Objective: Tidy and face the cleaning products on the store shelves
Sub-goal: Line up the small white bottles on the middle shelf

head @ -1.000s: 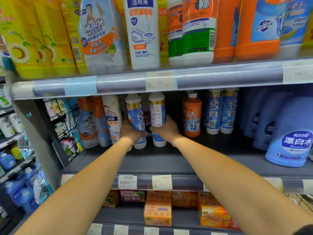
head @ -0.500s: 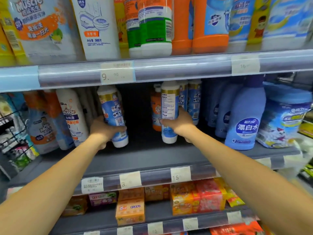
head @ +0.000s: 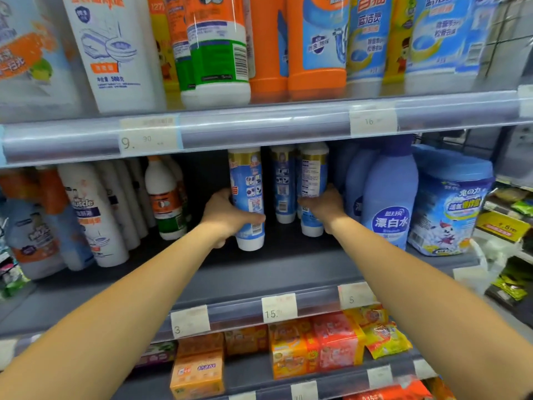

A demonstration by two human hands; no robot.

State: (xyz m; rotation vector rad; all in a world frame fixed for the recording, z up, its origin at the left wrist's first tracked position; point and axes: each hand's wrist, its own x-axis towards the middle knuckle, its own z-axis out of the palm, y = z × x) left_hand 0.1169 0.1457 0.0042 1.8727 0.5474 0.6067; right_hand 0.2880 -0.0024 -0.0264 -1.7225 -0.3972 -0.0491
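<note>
Two bare forearms reach over the lower shelf's orange boxes [head: 197, 370] and the price rail [head: 317, 301] toward the middle shelf [head: 288, 264] of a store's cleaning aisle. The left hand [head: 227, 217] wraps fingers and thumb round the lower half of a blue-and-white bottle [head: 248, 192]. It stands close to upright near the shelf's middle, though whether its base rests on the shelf cannot be told. The right hand [head: 324, 207] grips a matching bottle [head: 313, 180] from its right side, small print facing out.

Half a second earlier the two held bottles were well apart and the left one leaned. Now they are near each other, with a third matching bottle [head: 284, 183] showing just behind, between them. The right hand's bottle has come up just beside the purple bleach bottles [head: 389, 197], and a blue tub [head: 450, 203] sits to their right.

Further left stand a white-capped bottle with an orange and green label [head: 164, 197] and a white Mr Muscle bottle [head: 92, 217]. Above, past the 9.90 price tag [head: 148, 138], the top shelf carries a white toilet-cleaner bottle [head: 115, 53] and orange bottles [head: 314, 76].
</note>
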